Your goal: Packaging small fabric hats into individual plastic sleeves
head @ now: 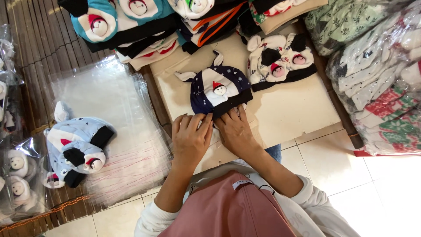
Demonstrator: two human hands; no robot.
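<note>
A dark navy baby hat (217, 87) with white stars, white ears and a small round face on its front lies on a cream board (298, 109). My left hand (190, 136) grips the hat's lower edge with the fingers curled on the fabric. My right hand (237, 129) rests palm down right beside it, its fingers pressing the hat's black brim. The two hands touch each other at the hat's near edge.
A white and black hat (280, 59) lies further back on the board. Stacked hats (131, 22) line the far edge. Clear plastic bags (109, 114) and light blue hats (76, 145) lie to the left on a bamboo mat. Bagged clothes (381, 74) pile up on the right.
</note>
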